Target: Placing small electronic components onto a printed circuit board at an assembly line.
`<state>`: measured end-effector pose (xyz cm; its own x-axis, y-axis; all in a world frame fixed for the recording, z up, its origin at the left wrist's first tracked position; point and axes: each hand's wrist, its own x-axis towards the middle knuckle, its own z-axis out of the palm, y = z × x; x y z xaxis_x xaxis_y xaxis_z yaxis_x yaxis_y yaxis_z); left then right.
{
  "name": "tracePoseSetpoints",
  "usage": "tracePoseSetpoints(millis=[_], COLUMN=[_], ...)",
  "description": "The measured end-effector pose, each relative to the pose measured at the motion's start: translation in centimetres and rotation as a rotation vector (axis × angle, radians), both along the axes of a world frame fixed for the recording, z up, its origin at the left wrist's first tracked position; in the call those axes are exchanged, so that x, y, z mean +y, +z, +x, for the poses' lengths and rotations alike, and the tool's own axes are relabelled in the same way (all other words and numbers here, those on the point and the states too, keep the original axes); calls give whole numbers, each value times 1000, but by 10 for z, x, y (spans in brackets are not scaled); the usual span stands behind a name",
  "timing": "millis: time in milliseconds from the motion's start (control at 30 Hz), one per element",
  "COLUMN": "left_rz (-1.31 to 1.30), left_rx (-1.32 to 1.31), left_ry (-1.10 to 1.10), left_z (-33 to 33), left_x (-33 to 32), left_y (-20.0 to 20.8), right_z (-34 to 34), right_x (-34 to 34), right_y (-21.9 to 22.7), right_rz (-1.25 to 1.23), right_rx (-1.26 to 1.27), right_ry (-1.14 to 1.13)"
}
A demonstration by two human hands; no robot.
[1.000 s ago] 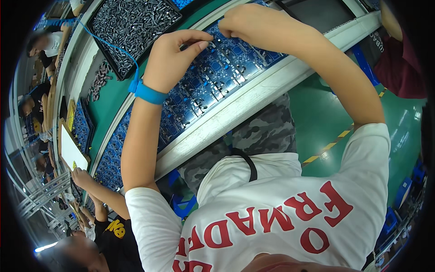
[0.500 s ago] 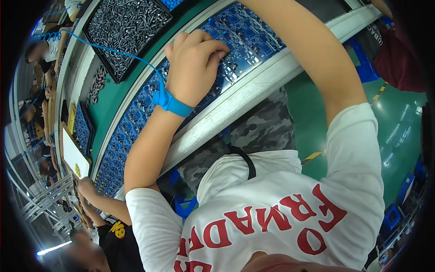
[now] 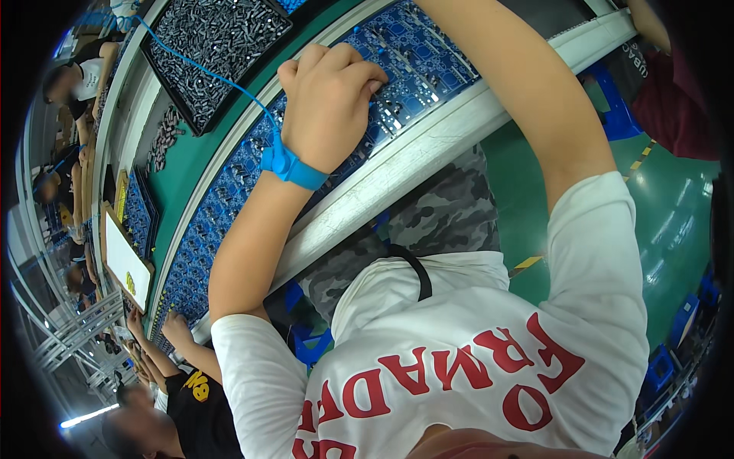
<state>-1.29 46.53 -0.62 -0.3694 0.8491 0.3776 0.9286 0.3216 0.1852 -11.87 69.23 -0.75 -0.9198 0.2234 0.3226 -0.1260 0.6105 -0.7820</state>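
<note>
My left hand (image 3: 325, 115) is over a row of blue circuit boards (image 3: 401, 34) that carry small upright components. Its fingers are curled, with thumb and forefinger closed together low at the board surface. Whatever they pinch, if anything, is hidden. Around my left wrist sits a blue wrist strap (image 3: 294, 168) with a thin blue cord running up to the left. My right forearm (image 3: 527, 69) reaches across the boards and leaves the picture at the top, so the right hand is out of sight.
Beyond the boards lies a black tray (image 3: 203, 131) of small dark cylindrical parts (image 3: 214, 50). Loose parts (image 3: 164, 141) lie beside it on the green surface. A pale metal rail (image 3: 428, 131) borders the near side. At lower left, a co-worker's hand (image 3: 177, 330) is over the boards.
My left hand has shifted very slightly, staying closed over the same boards. The blue cord has moved at its far end. The co-worker's hands have moved at the lower left.
</note>
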Motion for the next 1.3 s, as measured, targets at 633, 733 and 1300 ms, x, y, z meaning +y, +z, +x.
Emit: tracePoseSetpoints(millis=[633,733,1300], left_rz=[-29,-10,-144], left_rx=[-24,81,247], left_ry=[-152,-187,495], left_z=[-20,-17,-127], left_x=[-1,-1,-68], left_y=[-2,0,18], right_z=[127,156,185], right_x=[-14,-17,-12], right_y=[19,39,19], right_rz=[13,-136,357], right_rx=[85,-108,-208], right_ry=[140,101,384])
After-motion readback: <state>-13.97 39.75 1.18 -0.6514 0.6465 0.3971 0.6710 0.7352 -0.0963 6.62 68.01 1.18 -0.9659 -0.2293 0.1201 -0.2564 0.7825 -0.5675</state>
